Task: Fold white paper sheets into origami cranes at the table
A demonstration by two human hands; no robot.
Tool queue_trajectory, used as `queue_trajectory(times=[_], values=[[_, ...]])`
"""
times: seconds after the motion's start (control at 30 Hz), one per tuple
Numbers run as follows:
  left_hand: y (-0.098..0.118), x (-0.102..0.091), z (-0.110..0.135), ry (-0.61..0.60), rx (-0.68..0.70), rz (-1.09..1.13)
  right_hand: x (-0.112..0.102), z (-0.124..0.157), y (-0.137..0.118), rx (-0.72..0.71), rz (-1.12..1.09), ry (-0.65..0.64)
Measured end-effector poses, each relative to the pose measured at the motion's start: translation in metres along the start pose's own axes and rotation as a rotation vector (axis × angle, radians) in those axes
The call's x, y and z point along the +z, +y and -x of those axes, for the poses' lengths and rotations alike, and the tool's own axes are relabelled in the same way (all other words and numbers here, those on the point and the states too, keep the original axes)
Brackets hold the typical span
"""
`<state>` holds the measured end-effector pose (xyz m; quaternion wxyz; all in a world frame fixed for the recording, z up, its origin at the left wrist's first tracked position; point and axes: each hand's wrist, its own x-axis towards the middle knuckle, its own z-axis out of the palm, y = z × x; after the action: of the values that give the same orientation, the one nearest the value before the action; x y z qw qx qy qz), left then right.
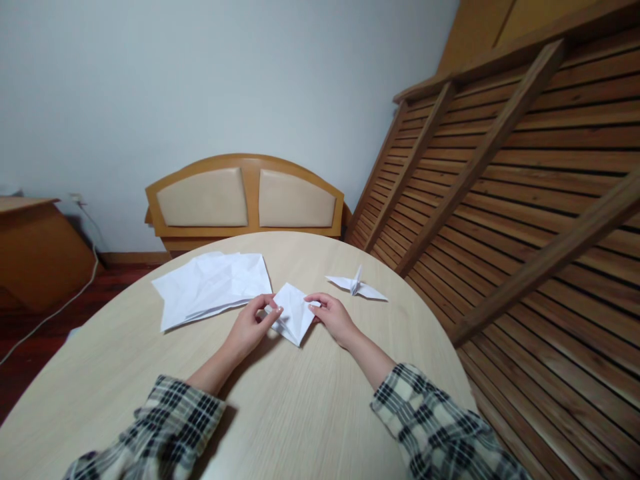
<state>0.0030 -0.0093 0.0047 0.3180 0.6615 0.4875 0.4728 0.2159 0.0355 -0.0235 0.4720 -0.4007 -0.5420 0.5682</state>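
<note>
Between my hands is a folded white paper, roughly diamond-shaped with creases, its near corner pointing toward me just above the table. My left hand pinches its left edge between thumb and fingers. On the other side, my right hand grips the right corner, thumb on top and fingers partly hidden beneath. A finished white paper crane rests on the table beyond my right hand, wings spread. To the left lies a pile of creased white paper sheets, close to my left hand.
The round pale wooden table fills the foreground. Behind it stands a headboard with two cream panels against the wall. A slatted wooden frame leans along the right side. At left, a white cable hangs near a brown desk.
</note>
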Motion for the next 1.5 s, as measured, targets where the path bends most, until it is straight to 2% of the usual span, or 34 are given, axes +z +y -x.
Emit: queue_trajectory(times=[0.17, 0.4, 0.67, 0.97, 1.2, 1.37, 1.5], values=[[-0.002, -0.002, 0.002, -0.061, 0.02, 0.104, 0.0, 0.001, -0.007, 0.049, -0.077, 0.048], [0.0, -0.001, 0.003, -0.1, 0.019, 0.14, -0.001, 0.004, -0.012, 0.083, -0.119, 0.043], [0.004, -0.002, 0.004, -0.079, 0.024, 0.138, -0.001, 0.004, -0.012, 0.078, -0.101, 0.031], [-0.005, -0.001, 0.0, -0.027, 0.003, 0.093, 0.0, 0.004, -0.012, 0.064, -0.101, -0.009], [-0.007, -0.009, -0.002, -0.004, 0.138, -0.133, -0.003, 0.005, -0.015, 0.11, -0.123, -0.031], [-0.001, -0.014, -0.002, 0.061, 0.252, -0.265, -0.003, 0.004, -0.013, 0.1, -0.037, -0.075], [0.0, -0.013, -0.001, 0.081, 0.209, -0.215, 0.0, 0.005, -0.01, -0.065, 0.208, -0.023]])
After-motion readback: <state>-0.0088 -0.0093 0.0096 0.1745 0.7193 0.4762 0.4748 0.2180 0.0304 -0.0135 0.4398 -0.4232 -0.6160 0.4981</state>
